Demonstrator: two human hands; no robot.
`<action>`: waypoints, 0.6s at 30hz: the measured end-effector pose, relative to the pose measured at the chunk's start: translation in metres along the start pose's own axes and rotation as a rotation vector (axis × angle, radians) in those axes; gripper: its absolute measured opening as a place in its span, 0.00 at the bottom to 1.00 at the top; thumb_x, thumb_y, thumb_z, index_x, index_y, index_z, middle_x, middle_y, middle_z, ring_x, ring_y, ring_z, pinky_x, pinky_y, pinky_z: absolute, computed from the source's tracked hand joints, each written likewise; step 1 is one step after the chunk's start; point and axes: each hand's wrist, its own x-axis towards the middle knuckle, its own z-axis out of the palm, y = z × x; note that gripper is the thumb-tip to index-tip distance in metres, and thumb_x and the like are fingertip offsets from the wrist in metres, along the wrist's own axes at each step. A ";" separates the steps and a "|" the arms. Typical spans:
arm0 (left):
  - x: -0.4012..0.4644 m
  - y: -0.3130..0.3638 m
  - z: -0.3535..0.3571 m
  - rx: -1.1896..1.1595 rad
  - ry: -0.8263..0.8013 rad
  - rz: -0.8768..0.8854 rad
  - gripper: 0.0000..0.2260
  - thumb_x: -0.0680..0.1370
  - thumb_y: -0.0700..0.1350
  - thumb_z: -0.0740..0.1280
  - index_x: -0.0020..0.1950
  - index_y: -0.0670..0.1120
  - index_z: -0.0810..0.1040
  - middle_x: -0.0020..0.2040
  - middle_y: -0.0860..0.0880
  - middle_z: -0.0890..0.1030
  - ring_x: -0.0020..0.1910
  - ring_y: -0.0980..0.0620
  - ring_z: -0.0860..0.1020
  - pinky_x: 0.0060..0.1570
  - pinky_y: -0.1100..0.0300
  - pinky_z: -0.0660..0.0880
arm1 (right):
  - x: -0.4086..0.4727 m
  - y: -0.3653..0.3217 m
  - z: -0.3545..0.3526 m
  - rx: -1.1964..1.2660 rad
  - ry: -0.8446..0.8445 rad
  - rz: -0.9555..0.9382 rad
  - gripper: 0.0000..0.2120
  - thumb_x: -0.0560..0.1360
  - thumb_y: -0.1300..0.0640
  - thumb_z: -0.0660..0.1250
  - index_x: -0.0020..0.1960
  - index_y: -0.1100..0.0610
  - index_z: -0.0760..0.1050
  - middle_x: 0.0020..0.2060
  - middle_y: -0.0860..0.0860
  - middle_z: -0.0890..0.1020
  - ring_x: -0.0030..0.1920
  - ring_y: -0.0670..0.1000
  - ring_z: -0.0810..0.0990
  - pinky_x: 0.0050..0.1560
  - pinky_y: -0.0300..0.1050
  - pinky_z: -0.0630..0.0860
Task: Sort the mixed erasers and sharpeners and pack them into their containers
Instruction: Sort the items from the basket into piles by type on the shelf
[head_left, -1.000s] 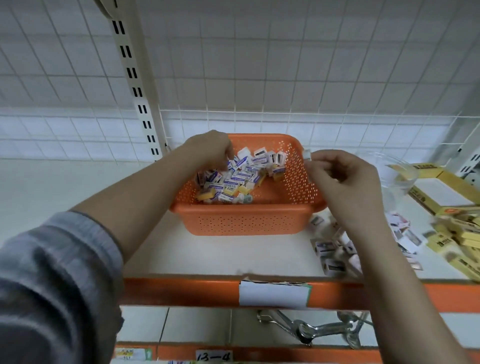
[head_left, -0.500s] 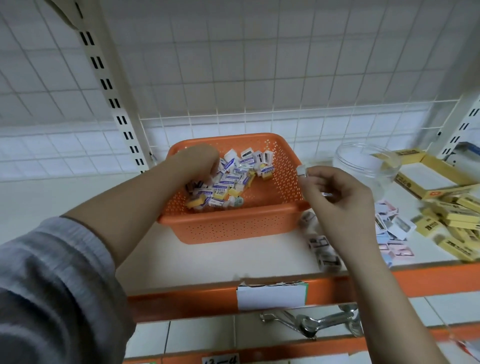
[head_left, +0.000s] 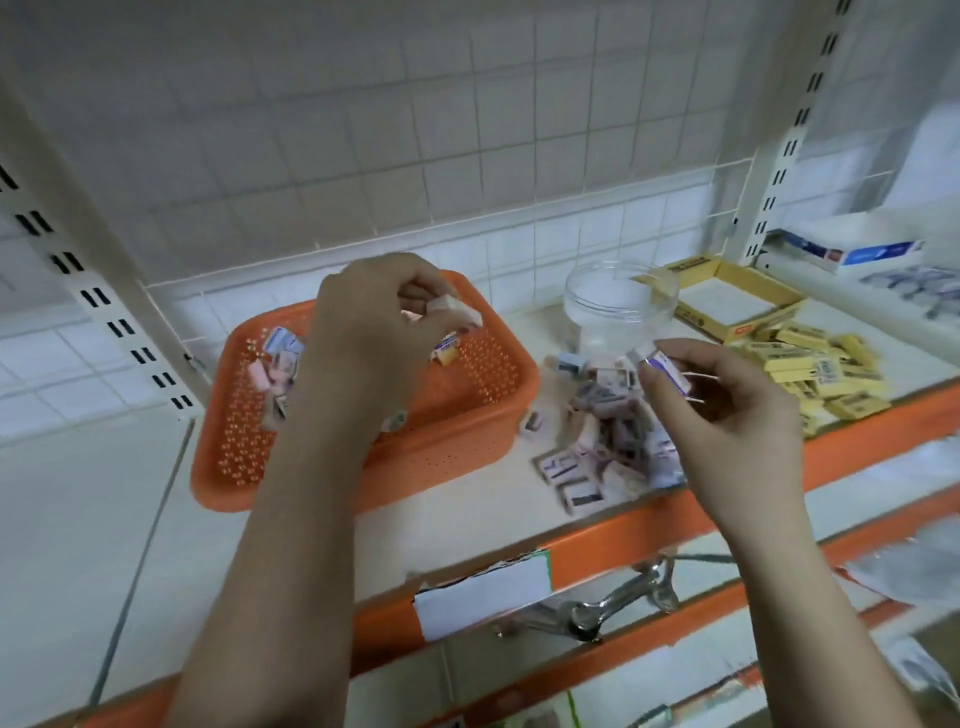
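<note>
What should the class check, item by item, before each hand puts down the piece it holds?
1. Left hand grips its piece: ok.
2. Right hand pinches its piece: ok.
3. Kind of each piece, eraser or sharpener: cannot tell, blurred.
4. Jar open on top: ok.
5. Yellow box open with room: ok.
6. Basket emptied: not ok, pieces remain inside.
</note>
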 end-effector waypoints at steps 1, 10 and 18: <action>-0.001 0.011 0.012 -0.036 0.002 0.016 0.08 0.66 0.44 0.76 0.37 0.51 0.78 0.35 0.61 0.78 0.38 0.64 0.78 0.41 0.72 0.74 | 0.000 0.003 -0.014 -0.022 0.012 0.006 0.07 0.72 0.61 0.70 0.45 0.50 0.79 0.36 0.39 0.81 0.34 0.38 0.78 0.36 0.27 0.70; -0.032 0.114 0.140 -0.151 -0.104 0.004 0.07 0.66 0.45 0.75 0.37 0.53 0.79 0.35 0.61 0.79 0.40 0.64 0.78 0.39 0.74 0.73 | 0.015 0.034 -0.173 -0.179 0.098 0.040 0.06 0.72 0.59 0.72 0.48 0.51 0.80 0.43 0.43 0.82 0.40 0.42 0.80 0.40 0.29 0.73; -0.050 0.198 0.237 -0.199 -0.197 -0.031 0.11 0.65 0.44 0.78 0.35 0.56 0.77 0.35 0.60 0.78 0.38 0.62 0.78 0.39 0.73 0.72 | 0.044 0.053 -0.305 -0.343 0.176 0.109 0.02 0.73 0.54 0.71 0.45 0.50 0.80 0.37 0.41 0.79 0.33 0.45 0.74 0.33 0.30 0.68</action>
